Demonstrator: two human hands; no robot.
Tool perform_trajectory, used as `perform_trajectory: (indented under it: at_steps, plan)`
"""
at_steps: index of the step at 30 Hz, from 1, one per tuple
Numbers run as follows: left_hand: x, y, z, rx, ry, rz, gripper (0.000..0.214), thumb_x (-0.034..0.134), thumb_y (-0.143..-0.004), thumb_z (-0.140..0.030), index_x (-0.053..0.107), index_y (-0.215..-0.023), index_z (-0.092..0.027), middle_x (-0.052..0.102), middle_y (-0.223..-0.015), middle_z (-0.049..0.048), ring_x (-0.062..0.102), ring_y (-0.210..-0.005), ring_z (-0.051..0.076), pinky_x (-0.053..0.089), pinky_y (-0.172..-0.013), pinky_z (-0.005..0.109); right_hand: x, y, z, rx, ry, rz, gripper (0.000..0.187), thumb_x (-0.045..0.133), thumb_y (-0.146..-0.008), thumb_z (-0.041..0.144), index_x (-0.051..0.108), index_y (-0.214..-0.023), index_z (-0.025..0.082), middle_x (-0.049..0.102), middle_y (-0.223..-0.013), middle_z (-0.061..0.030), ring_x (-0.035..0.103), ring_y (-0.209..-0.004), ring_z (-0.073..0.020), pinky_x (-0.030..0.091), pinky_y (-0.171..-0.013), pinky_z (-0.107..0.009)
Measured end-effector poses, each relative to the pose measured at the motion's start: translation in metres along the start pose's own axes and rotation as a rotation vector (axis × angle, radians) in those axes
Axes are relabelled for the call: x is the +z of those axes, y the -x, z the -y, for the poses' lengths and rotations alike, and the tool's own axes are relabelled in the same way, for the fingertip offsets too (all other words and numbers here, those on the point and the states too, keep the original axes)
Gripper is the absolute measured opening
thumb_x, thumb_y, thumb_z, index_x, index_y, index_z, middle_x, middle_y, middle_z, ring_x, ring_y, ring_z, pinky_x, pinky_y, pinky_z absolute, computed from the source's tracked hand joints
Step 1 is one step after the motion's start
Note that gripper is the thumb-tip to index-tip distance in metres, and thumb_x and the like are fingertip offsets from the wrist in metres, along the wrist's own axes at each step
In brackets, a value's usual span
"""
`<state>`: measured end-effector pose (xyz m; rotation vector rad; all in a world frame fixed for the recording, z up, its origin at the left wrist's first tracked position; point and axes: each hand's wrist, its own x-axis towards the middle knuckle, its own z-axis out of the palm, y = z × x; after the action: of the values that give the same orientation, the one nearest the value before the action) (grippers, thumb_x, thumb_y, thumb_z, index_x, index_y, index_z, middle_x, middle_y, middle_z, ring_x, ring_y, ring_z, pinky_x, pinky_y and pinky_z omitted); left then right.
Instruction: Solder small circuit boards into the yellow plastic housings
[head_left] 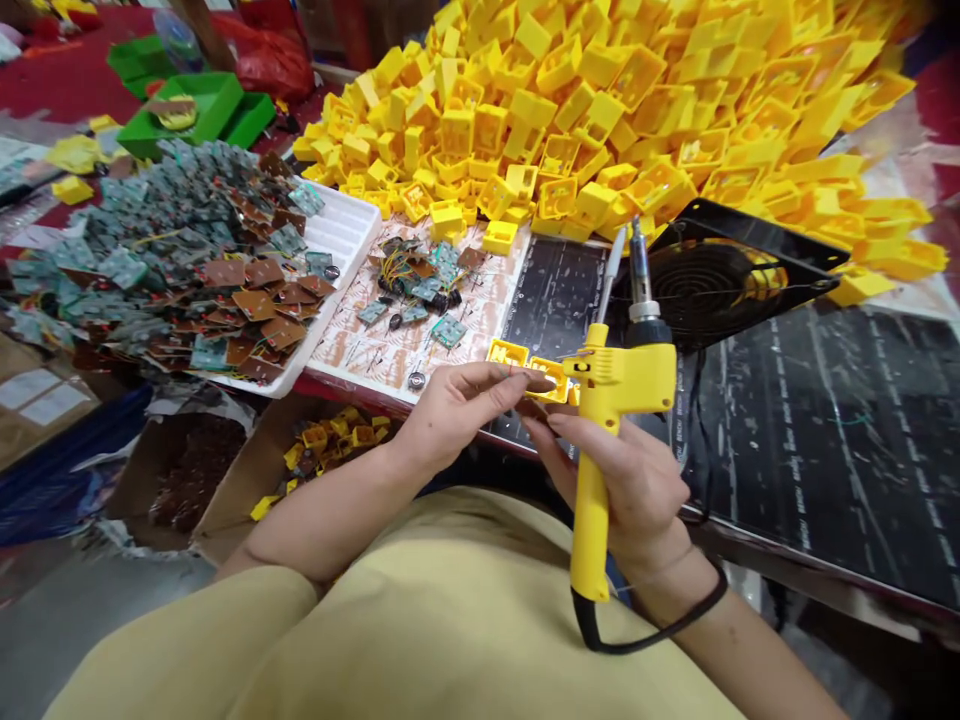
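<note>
My right hand holds a yellow soldering gun upright in the crook of the thumb, its hot tip pointing up and away. A black cord loops from the handle's lower end across my wrist. With thumb and fingers pinched, my left hand meets the right fingertips; a small dark piece seems to be between them, too hidden to name. Just beyond the fingers, small open yellow housings lie at the table's front edge, with pale parts inside.
A big heap of yellow housings covers the back. At left, circuit boards pile over a white foam tray; several wired boards lie nearer. A black fan stands at right. Below left is a cardboard box.
</note>
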<state>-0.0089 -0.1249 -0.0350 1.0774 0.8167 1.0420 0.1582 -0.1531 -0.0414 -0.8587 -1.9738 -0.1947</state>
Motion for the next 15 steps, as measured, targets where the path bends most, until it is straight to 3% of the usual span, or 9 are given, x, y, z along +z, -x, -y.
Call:
perform_trajectory:
  at_steps: [3, 5, 10, 13, 15]
  plan:
    - [0.001, 0.000, 0.002, -0.081, 0.217, -0.021, 0.040, 0.084, -0.067, -0.058, 0.081, -0.084, -0.022, 0.078, -0.083, 0.0048, 0.072, -0.084, 0.020, 0.057, -0.086, 0.033, 0.000, 0.002, 0.000, 0.001, -0.003, 0.018, 0.038, 0.079, -0.078, 0.015, 0.059, -0.109, 0.022, 0.075, -0.091, -0.0011, 0.073, -0.079, -0.0146, 0.059, -0.073, -0.021]
    - [-0.007, 0.000, -0.003, -0.028, 0.183, -0.046, 0.037, 0.083, -0.070, -0.056, 0.081, -0.086, -0.023, 0.076, -0.080, 0.0025, 0.069, -0.075, 0.014, 0.056, -0.076, 0.027, -0.003, 0.002, -0.003, 0.041, -0.010, 0.024, 0.037, 0.080, -0.079, 0.021, 0.058, -0.109, 0.021, 0.075, -0.092, -0.0023, 0.073, -0.077, -0.0141, 0.059, -0.073, -0.021]
    - [-0.053, -0.007, -0.024, 0.160, -0.490, -0.073, 0.023, 0.076, -0.081, -0.039, 0.079, -0.086, -0.018, 0.075, -0.079, 0.0030, 0.063, -0.065, 0.011, 0.046, -0.060, 0.021, -0.004, 0.000, -0.028, 0.182, 0.018, 0.124, 0.043, 0.076, -0.084, 0.030, 0.053, -0.119, 0.021, 0.073, -0.108, -0.0080, 0.072, -0.090, -0.0189, 0.059, -0.081, -0.030]
    - [-0.071, -0.018, -0.028, 0.208, -0.780, -0.056, 0.016, 0.073, -0.080, -0.031, 0.075, -0.083, -0.016, 0.073, -0.075, 0.0018, 0.063, -0.065, 0.011, 0.044, -0.059, 0.021, 0.013, -0.004, -0.045, 0.169, 0.048, 0.265, 0.043, 0.073, -0.086, 0.038, 0.051, -0.119, 0.023, 0.070, -0.115, -0.0086, 0.070, -0.100, -0.0226, 0.055, -0.094, -0.040]
    - [-0.075, -0.024, -0.026, 0.230, -0.902, 0.000, 0.011, 0.068, -0.082, -0.026, 0.073, -0.081, -0.016, 0.074, -0.074, 0.0010, 0.064, -0.067, 0.012, 0.045, -0.064, 0.022, 0.029, -0.006, -0.050, 0.136, 0.028, 0.319, 0.038, 0.069, -0.089, 0.038, 0.051, -0.120, 0.024, 0.072, -0.104, -0.0049, 0.070, -0.094, -0.0209, 0.051, -0.101, -0.044]
